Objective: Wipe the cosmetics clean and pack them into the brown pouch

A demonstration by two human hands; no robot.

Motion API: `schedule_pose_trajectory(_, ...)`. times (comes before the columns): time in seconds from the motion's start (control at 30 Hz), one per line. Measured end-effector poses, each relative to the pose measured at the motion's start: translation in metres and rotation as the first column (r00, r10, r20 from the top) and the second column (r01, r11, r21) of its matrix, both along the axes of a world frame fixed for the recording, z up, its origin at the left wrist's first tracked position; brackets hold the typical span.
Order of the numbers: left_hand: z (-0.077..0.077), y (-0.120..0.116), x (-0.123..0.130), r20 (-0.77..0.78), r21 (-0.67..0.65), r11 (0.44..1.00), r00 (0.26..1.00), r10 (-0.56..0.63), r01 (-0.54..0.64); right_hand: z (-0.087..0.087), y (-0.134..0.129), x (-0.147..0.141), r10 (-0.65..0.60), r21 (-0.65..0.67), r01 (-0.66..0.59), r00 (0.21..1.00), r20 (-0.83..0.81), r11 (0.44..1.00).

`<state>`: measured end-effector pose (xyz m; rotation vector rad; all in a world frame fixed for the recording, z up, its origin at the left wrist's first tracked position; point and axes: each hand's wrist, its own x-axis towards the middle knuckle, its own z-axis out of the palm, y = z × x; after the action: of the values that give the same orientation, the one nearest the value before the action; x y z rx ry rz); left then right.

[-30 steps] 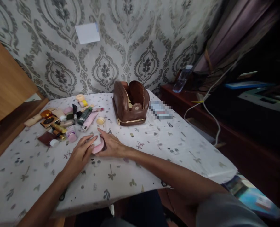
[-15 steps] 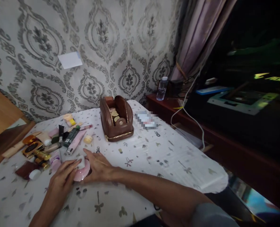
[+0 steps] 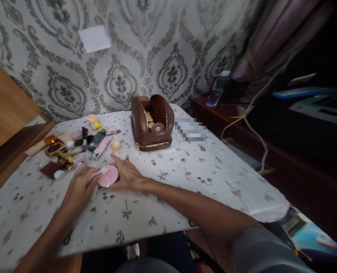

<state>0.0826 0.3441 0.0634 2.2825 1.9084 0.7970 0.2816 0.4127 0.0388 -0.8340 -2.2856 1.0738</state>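
Pink case [image 3: 108, 176] sits between my hands at the near left of the patterned tablecloth [image 3: 191, 170]; whether it touches the cloth I cannot tell. From the left: a wooden panel [image 3: 9, 110] stands at the edge, then comes a jumble of cosmetics, with a dark red pack [image 3: 50, 170] at its near side, a green tube [image 3: 96, 140] and a pink tube [image 3: 102, 148] side by side at its right. My left hand [image 3: 81, 184] pinches a white wipe [image 3: 102, 170] against the case's left side. My right hand [image 3: 128, 176] curls around its right side, gripping it. Beyond, a yellow pot [image 3: 115, 145] lies near my fingertips. Farther right stand the open brown bag [image 3: 154, 141], then a clear bottle [image 3: 218, 90] on a dark red ledge [image 3: 202, 104].
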Motion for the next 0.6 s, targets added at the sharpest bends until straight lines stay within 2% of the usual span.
schedule_pose_trajectory(0.27, 0.013, -0.008, 0.009, -0.020, -0.094, 0.995, 0.999, 0.024, -0.026, -0.009, 0.001, -0.005, -0.018, -0.002, 0.018, 0.998, -0.057, 1.000)
schedule_pose_trajectory(0.6, 0.020, -0.019, 0.012, -0.046, -0.094, 0.995, 0.998, -0.036, 0.031, -0.005, 0.000, -0.002, -0.014, -0.002, 0.014, 0.998, -0.054, 1.000)
